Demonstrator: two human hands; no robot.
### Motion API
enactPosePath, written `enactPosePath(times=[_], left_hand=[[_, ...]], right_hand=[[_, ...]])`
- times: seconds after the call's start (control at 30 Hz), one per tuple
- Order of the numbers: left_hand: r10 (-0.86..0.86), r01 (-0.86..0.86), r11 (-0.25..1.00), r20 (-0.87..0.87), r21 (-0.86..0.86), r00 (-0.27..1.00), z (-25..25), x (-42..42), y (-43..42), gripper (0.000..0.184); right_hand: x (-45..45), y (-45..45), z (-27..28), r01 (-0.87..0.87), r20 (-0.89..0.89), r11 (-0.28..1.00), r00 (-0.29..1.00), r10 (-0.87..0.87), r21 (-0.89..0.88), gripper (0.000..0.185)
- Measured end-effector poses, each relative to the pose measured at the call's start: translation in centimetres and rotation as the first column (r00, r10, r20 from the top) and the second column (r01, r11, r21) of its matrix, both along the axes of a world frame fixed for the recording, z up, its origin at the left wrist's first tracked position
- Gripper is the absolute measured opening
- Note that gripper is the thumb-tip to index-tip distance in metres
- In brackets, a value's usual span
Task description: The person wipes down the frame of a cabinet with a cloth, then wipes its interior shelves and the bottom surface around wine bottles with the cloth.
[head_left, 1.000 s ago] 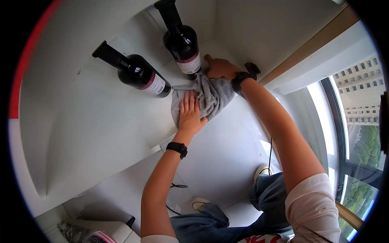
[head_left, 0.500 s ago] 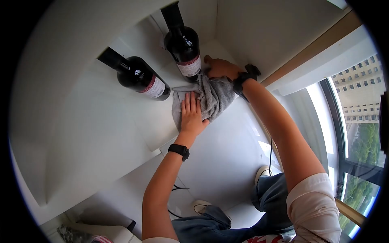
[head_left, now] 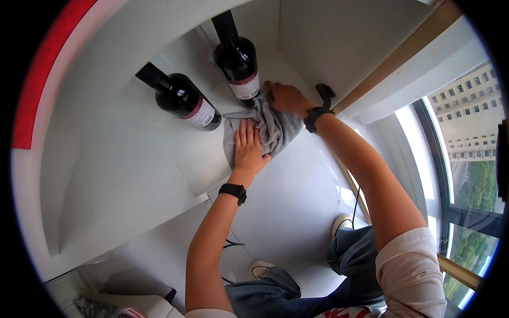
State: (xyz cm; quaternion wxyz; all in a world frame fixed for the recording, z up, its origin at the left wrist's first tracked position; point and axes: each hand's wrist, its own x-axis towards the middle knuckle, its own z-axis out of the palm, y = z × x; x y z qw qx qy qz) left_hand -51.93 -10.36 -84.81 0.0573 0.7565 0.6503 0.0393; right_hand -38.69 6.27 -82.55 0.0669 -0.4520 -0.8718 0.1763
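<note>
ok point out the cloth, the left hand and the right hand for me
Cloth point(head_left: 278, 127): head view, on its bunched grey folds.
Left hand point(head_left: 248, 150): head view, on the back of it.
Right hand point(head_left: 289, 99): head view, on the back of it.

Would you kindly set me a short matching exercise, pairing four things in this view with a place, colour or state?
1. Left hand
2. Upper wine bottle
3. Towel
4. Window

A. grey, bunched in folds
B. at the picture's right side
C. laid flat, fingers extended
D. dark, with a red-and-white label

Pairs: 1-C; 2-D; 3-A; 4-B
</note>
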Motion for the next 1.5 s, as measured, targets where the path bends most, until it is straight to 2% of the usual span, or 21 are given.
enactPosePath(times=[0.23, 0.33, 0.43, 0.47, 0.57, 0.63, 0.7, 0.73, 0.8, 0.9, 1.0, 1.1, 1.17, 1.23, 1.3, 1.33, 1.43, 1.47, 1.5], left_hand=[[-0.024, 0.024, 1.0, -0.05, -0.004, 0.998, -0.4, -0.4, -0.3, 0.084], [-0.092, 0.091, 0.995, -0.022, -0.036, 0.996, -0.6, -2.7, -1.2, 0.082], [-0.042, 0.037, 0.988, -0.032, -0.149, 0.999, 0.7, -5.3, -2.8, 0.086], [-0.005, -0.006, 0.979, -0.051, -0.206, 0.999, 1.5, -6.3, -3.2, 0.089], [0.135, -0.17, 0.889, -0.112, -0.425, 0.985, 3.6, -9.7, -3.5, 0.093], [0.388, -0.358, 0.758, -0.066, -0.545, 0.919, 4.0, -13.1, -3.1, 0.09], [0.347, -0.476, 0.672, -0.326, -0.567, 0.879, 4.0, -14.2, -3.4, 0.084], [0.311, -0.535, 0.628, -0.448, -0.565, 0.838, 3.9, -14.4, -3.5, 0.081], [0.285, -0.592, 0.632, -0.561, -0.5, 0.778, 1.7, -14.0, -3.6, 0.076], [0.263, -0.618, 0.654, -0.634, -0.436, 0.727, -1.4, -13.8, -3.6, 0.071], [0.193, -0.594, 0.671, -0.668, -0.445, 0.719, -1.4, -12.3, -4.0, 0.072], [0.119, -0.49, 0.713, -0.602, -0.502, 0.79, 1.9, -8.1, -4.1, 0.077], [0.111, -0.376, 0.785, -0.486, -0.492, 0.867, 2.6, -5.9, -4.3, 0.08], [0.111, -0.243, 0.882, -0.324, -0.405, 0.94, 2.3, -4.5, -4.5, 0.084], [0.063, -0.138, 0.925, -0.217, -0.353, 0.974, 2.1, -3.3, -4.4, 0.085], [0.036, -0.088, 0.944, -0.165, -0.318, 0.986, 2.1, -2.9, -4.2, 0.086], [0.02, -0.062, 0.984, -0.24, -0.169, 0.971, 0.1, -2.1, -3.8, 0.086], [0.039, -0.083, 0.984, -0.263, -0.157, 0.964, -0.3, -1.8, -3.8, 0.085], [0.06, -0.104, 0.984, -0.286, -0.143, 0.956, -0.5, -1.5, -3.8, 0.084]], right_hand=[[-0.5, -1.0, -0.7, -0.019, 0.112, 0.988, 0.994, 0.002, 0.152, 0.042], [-1.8, -1.6, -0.9, -0.072, 0.284, 0.983, 0.959, 0.023, 0.166, 0.041], [-3.4, -4.3, -0.3, -0.12, 0.468, 0.983, 0.883, 0.043, 0.136, 0.041], [-3.8, -5.7, 0.0, -0.127, 0.465, 0.985, 0.884, 0.057, 0.12, 0.045], [-5.6, -11.3, -1.5, -0.264, 0.519, 0.917, 0.851, 0.075, 0.3, 0.048], [-6.6, -14.9, -1.5, -0.371, 0.482, 0.872, 0.856, 0.189, 0.318, 0.053], [-7.7, -17.6, -1.1, -0.45, 0.376, 0.819, 0.871, 0.316, 0.356, 0.057], [-8.2, -18.8, -0.6, -0.484, 0.37, 0.817, 0.855, 0.364, 0.314, 0.058], [-8.9, -20.1, 0.3, -0.55, 0.355, 0.802, 0.816, 0.457, 0.232, 0.06], [-8.9, -19.5, 0.3, -0.574, 0.343, 0.797, 0.799, 0.494, 0.188, 0.06], [-6.8, -16.3, -1.0, -0.672, 0.227, 0.712, 0.74, 0.633, 0.202, 0.06], [-3.7, -12.4, -1.8, -0.701, 0.108, 0.674, 0.707, 0.699, 0.232, 0.06], [-0.9, -9.8, -0.7, -0.705, 0.109, 0.685, 0.707, 0.699, 0.181, 0.06], [1.1, -7.8, 0.2, -0.659, 0.137, 0.742, 0.752, 0.645, 0.124, 0.056], [2.4, -6.2, 0.5, -0.504, 0.207, 0.847, 0.858, 0.47, 0.169, 0.056], [2.3, -5.8, 0.3, -0.357, 0.331, 0.914, 0.901, 0.282, 0.194, 0.058], [1.8, -4.8, 0.5, -0.08, 0.476, 0.996, 0.878, 0.058, 0.026, 0.06], [1.4, -5.2, 0.3, -0.119, 0.581, 0.991, 0.811, 0.063, 0.059, 0.068], [0.9, -6.2, 0.5, -0.155, 0.651, 0.982, 0.758, 0.049, 0.107, 0.067]])
